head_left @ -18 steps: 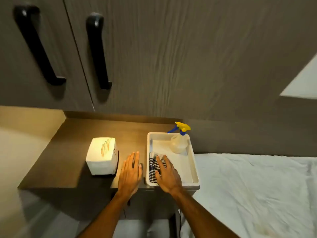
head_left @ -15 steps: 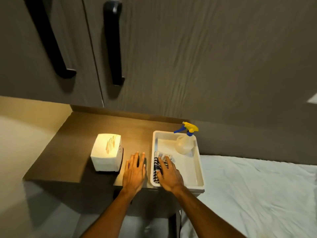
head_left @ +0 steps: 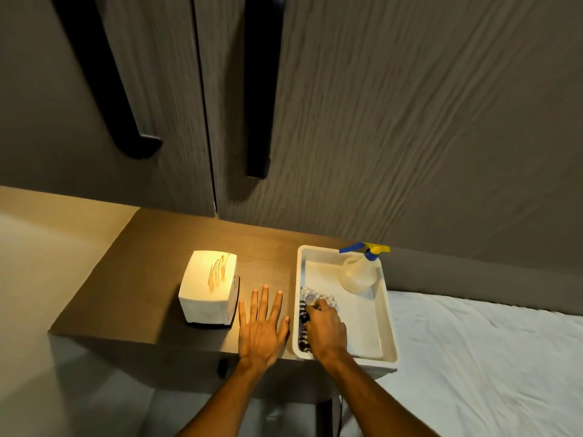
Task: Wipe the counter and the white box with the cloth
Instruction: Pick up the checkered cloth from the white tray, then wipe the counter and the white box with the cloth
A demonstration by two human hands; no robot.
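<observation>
A white box (head_left: 208, 288) with brownish smears on its top stands on the left of the brown counter (head_left: 151, 266). My left hand (head_left: 262, 326) lies flat on the counter, fingers spread, just right of the box. A dark-and-white checked cloth (head_left: 307, 305) lies bunched in the near left corner of a white tray (head_left: 389, 326). My right hand (head_left: 326, 329) is inside the tray with its fingers curled onto the cloth, covering much of it.
A clear spray bottle (head_left: 359, 272) with a blue and yellow trigger stands at the tray's far end. Dark cabinet doors with long black handles (head_left: 258, 89) hang above the counter. A white bedsheet (head_left: 489, 357) lies to the right of the counter.
My right hand's fingers have curled from flat to gripping the cloth, bunching it. The left hand stays flat on the counter. The view has shifted closer and slightly downward.
</observation>
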